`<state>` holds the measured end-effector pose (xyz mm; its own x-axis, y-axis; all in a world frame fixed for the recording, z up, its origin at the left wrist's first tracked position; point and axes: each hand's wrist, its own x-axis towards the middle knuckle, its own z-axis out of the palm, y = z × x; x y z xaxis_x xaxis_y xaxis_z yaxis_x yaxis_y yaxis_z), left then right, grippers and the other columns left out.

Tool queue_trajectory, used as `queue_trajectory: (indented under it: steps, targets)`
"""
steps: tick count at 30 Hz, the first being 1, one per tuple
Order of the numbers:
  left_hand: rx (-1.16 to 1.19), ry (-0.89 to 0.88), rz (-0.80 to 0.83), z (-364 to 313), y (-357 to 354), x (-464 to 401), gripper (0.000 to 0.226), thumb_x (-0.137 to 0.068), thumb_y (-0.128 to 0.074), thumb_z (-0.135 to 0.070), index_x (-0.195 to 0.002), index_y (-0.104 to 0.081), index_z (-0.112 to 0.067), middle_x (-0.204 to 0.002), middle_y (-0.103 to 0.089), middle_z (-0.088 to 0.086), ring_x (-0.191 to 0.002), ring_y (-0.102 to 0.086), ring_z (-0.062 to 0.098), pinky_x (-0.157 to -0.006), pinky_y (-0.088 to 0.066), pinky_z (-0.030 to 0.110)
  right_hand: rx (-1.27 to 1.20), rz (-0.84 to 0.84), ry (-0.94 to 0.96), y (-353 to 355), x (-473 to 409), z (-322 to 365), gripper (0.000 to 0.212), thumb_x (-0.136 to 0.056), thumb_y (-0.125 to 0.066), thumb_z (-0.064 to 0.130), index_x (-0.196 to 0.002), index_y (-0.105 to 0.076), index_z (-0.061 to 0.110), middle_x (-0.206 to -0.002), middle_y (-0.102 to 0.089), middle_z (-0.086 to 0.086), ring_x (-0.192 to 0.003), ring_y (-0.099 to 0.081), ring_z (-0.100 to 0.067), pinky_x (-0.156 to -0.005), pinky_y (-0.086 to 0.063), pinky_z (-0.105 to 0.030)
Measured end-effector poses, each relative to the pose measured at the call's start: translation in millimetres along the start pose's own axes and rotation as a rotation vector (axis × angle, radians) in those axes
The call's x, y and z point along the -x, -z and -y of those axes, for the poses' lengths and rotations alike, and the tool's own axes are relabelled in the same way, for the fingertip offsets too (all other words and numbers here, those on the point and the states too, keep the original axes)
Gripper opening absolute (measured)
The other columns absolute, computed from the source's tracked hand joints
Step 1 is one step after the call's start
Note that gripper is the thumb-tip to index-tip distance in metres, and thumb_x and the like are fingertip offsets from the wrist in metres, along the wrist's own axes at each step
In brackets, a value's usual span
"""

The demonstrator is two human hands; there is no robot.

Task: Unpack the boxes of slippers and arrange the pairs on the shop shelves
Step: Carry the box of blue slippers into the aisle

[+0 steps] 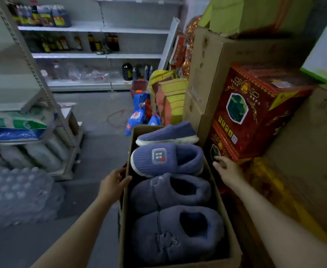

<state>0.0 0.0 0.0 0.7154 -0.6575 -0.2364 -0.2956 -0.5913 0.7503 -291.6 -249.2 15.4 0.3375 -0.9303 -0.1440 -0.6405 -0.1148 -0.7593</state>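
Left hand grips the slipper box wall; right hand open, just off its far side. Slippers between hands. One-sided lift could tip them out.

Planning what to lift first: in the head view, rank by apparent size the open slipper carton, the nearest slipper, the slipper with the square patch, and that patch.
1. Open slipper carton
2. Nearest slipper, which closeness to the camera enlarges, so unsure against the next
3. Slipper with the square patch
4. Square patch
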Motion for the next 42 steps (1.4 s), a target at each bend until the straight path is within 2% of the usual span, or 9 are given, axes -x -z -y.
queue_trajectory:
  steps: [7, 12, 17, 21, 24, 26, 28, 31, 42]
  targets:
    - [0.305, 0.176, -0.085, 12.7, -28.5, -12.3, 0.039, -0.087, -0.075, -0.035, -0.125, -0.067, -0.033, -0.099, -0.074, -0.001, -0.105, -0.069, 0.018, -0.1, -0.05, 0.04, -0.202, 0.066, -0.187, -27.7, -7.7, -33.0, 0.029, -0.099, -0.06, 0.025, -0.128, -0.064, 0.028, -0.127, -0.065, -0.005, -0.119, -0.059, -0.023, -0.104, -0.049, -0.048]
    - [0.389, 0.201, -0.073, 29.0, -35.3, -21.8, 0.041, -0.059, -0.071, -0.069, -0.099, -0.065, -0.067, -0.097, -0.076, -0.013, -0.105, -0.068, 0.008, -0.104, -0.049, 0.044, -0.3, 0.022, -0.192, -36.8, -7.9, -33.1, 0.028, -0.098, -0.063, 0.02, -0.125, -0.067, 0.026, -0.123, -0.068, -0.003, -0.117, -0.06, -0.021, -0.104, -0.05, -0.044]
    - [0.402, 0.225, -0.017, 28.5, -28.8, -24.6, 0.058, -0.053, -0.078, -0.071, -0.109, -0.067, -0.061, -0.093, -0.078, -0.006, -0.105, -0.068, 0.011, -0.099, -0.053, 0.05, -0.357, 0.018, -0.199, -40.5, -12.4, -30.8, 0.029, -0.098, -0.063, 0.017, -0.127, -0.067, 0.025, -0.12, -0.067, 0.0, -0.115, -0.059, -0.015, -0.096, -0.047, -0.029]
    - [0.412, 0.253, 0.016, 47.6, -26.3, -37.2, 0.064, -0.051, -0.081, -0.069, -0.112, -0.067, -0.058, -0.098, -0.077, 0.007, -0.111, -0.066, 0.019, -0.098, -0.053, 0.053, -0.384, 0.024, -0.209, -44.3, -14.8, -27.5, 0.032, -0.097, -0.065, 0.014, -0.127, -0.068, 0.023, -0.121, -0.069, -0.003, -0.114, -0.063, -0.018, -0.1, -0.05, -0.033]
    - [0.503, 0.279, 0.03, 32.7, -14.3, -28.2, 0.056, -0.065, -0.089, -0.045, -0.118, -0.071, -0.041, -0.102, -0.076, 0.011, -0.097, -0.071, 0.021, -0.09, -0.058, 0.046, -0.409, 0.028, -0.22, -46.9, -15.2, -22.9, 0.033, -0.097, -0.065, 0.01, -0.127, -0.067, 0.02, -0.12, -0.07, -0.007, -0.114, -0.064, -0.021, -0.101, -0.051, -0.037]
    - [0.577, 0.289, 0.047, 29.8, -9.2, -25.6, 0.043, -0.081, -0.081, -0.015, -0.121, -0.071, -0.026, -0.097, -0.076, 0.014, -0.08, -0.069, 0.018, -0.072, -0.06, 0.033, -0.395, 0.031, -0.206, -49.9, -14.3, -21.1, 0.034, -0.096, -0.065, 0.009, -0.129, -0.067, 0.019, -0.12, -0.07, -0.007, -0.112, -0.065, -0.021, -0.102, -0.051, -0.039]
    - [0.621, 0.295, 0.072, 33.9, -5.1, -23.7, 0.041, -0.085, -0.074, -0.003, -0.119, -0.068, -0.024, -0.087, -0.075, 0.013, -0.071, -0.066, 0.016, -0.06, -0.058, 0.026, -0.361, 0.034, -0.182, -52.3, -9.4, -14.7, 0.035, -0.096, -0.064, 0.009, -0.131, -0.066, 0.017, -0.118, -0.069, -0.005, -0.108, -0.066, -0.018, -0.1, -0.051, -0.038]
    - [0.679, 0.296, 0.081, 49.4, 5.0, -21.7, 0.039, -0.086, -0.073, -0.001, -0.117, -0.068, -0.025, -0.082, -0.076, 0.009, -0.066, -0.067, 0.012, -0.057, -0.057, 0.023, -0.297, 0.022, -0.151, -58.8, -0.2, -3.5, 0.036, -0.096, -0.064, 0.009, -0.131, -0.065, 0.017, -0.112, -0.069, -0.002, -0.094, -0.065, -0.007, -0.094, -0.051, -0.033]
    - [0.809, 0.258, 0.153, 113.0, 84.8, -17.5, 0.038, -0.085, -0.075, -0.003, -0.116, -0.071, -0.025, -0.08, -0.071, 0.009, -0.076, -0.06, 0.018, -0.058, -0.055, 0.018, -0.073, -0.111, -0.065, -104.9, 56.2, 55.2, 0.033, -0.092, -0.072, 0.02, -0.124, -0.071, 0.029, -0.107, -0.076, 0.004, -0.098, -0.072, -0.015, -0.097, -0.056, -0.049]
